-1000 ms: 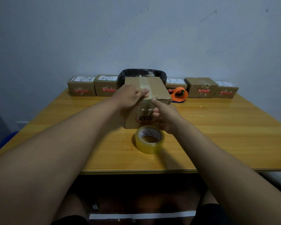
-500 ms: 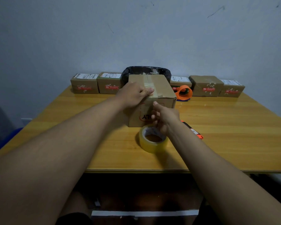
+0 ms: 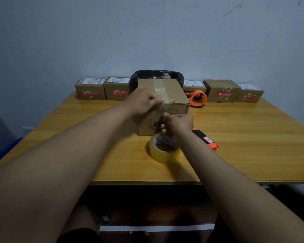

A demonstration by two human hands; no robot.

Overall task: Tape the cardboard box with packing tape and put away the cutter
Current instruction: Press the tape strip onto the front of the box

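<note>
While the left hand (image 3: 144, 100) presses its fingers down on the tape strip on top of the cardboard box (image 3: 162, 106), the right hand (image 3: 178, 122) pinches tape against the box's front (the strip looks nearly stuck). The tape roll (image 3: 164, 149) lies just in front. The cutter (image 3: 205, 138) rests untouched on the table (image 3: 253, 137), not yet put away.

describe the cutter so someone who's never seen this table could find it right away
Start at the wooden table and find the big cardboard box that both hands are on at its middle. Just right of the right hand, past the clear tape roll, lies the cutter, flat on the wood. It is a slim black bar with orange ends, unlike the round orange tape dispenser farther back.
</note>
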